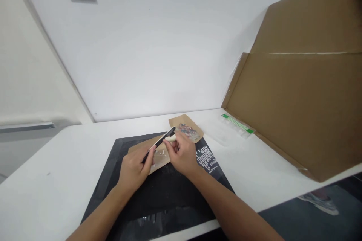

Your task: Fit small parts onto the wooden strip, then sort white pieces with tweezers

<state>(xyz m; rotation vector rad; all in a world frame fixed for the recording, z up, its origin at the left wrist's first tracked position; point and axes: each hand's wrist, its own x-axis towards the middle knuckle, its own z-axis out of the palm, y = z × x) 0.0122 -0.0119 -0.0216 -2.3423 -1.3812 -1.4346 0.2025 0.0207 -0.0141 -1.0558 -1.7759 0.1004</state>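
Observation:
Wrapped round the lower end of a long, narrow black piece with a white edge (pixel 160 142), my left hand (pixel 132 169) holds it tilted above the black mat (pixel 166 196). My right hand (pixel 184 156) pinches a small cream-coloured curved piece (pixel 171 138) against or close beside the upper part of the black piece; contact cannot be made out. Below the hands lies a brown paper pouch (pixel 143 144) with a few small white bits showing in its window. Behind my right hand is another brown pouch (pixel 185 117) with a clear window and colourful contents.
Many small white pieces (pixel 206 157) lie in rough rows on the mat's right side. A clear packet with green ends (pixel 238 122) rests on the white table (pixel 249 173). An opened cardboard box (pixel 294 113) stands at the right. A person's shoe (pixel 322 203) shows below the table.

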